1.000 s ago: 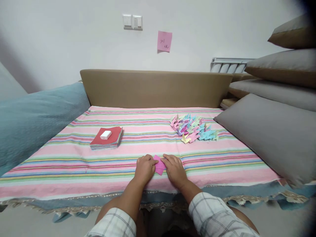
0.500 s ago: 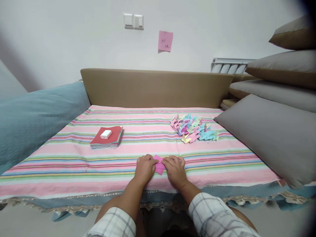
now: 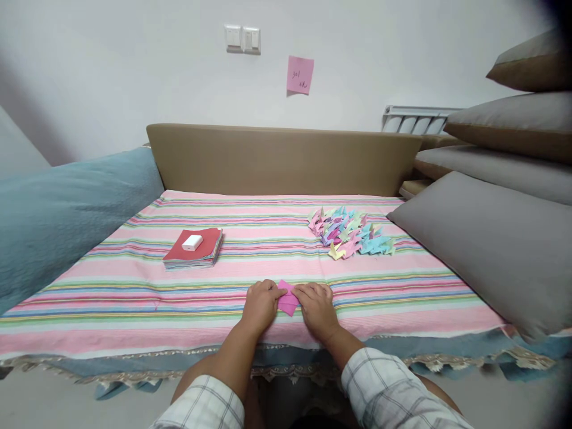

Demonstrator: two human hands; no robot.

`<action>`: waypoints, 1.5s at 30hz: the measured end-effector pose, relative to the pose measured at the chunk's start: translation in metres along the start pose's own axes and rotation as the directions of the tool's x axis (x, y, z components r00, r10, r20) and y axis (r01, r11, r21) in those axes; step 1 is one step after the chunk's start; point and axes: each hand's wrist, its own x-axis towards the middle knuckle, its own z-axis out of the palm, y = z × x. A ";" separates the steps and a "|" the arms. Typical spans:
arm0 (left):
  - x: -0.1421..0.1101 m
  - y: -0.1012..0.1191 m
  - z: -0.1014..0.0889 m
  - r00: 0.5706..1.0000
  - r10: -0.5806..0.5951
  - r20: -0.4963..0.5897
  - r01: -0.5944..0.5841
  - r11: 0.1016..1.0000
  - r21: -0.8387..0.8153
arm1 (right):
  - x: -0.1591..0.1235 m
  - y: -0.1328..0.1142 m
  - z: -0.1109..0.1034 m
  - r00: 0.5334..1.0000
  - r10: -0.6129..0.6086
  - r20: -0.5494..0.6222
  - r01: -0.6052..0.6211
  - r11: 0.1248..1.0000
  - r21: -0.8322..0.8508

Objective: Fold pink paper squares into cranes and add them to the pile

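Note:
A small folded piece of pink paper (image 3: 288,302) lies on the striped cloth between my hands, near the front edge. My left hand (image 3: 261,305) has its fingers curled, with the thumb pressing the paper's left side. From the other side, my right hand (image 3: 316,307) grips the paper's right edge with bent fingers and thumb close together. Part of the paper is hidden under the fingertips. Beyond my right hand sits a cluster of folded paper cranes (image 3: 348,233) in pink, blue, purple, green and yellow.
At the left, a stack of square paper (image 3: 192,250) with a red top sheet carries a small white box (image 3: 192,242). Grey cushions (image 3: 496,238) pile up on the right. A blue-covered armrest (image 3: 75,220) bounds the left, and a brown backrest (image 3: 281,159) the far side.
The fingers of my right hand have drawn in and shifted slightly along the pink paper's right side. My left hand stays almost in place on the paper.

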 end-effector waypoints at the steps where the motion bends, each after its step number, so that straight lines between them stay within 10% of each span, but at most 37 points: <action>1: 0.000 -0.001 -0.001 1.000 -0.006 0.003 0.006 1.000 -0.021 | 0.000 0.000 0.000 1.000 0.005 0.010 -0.005 1.000 -0.007; 12: -0.004 -0.004 -0.021 0.986 -0.166 0.023 0.167 0.979 -0.116 | -0.001 0.001 0.000 0.999 -0.021 0.030 0.022 1.000 -0.017; 45: -0.009 -0.005 -0.031 0.979 -0.157 0.130 0.158 0.987 0.007 | 0.002 -0.002 -0.004 0.998 -0.020 0.065 0.021 1.000 -0.019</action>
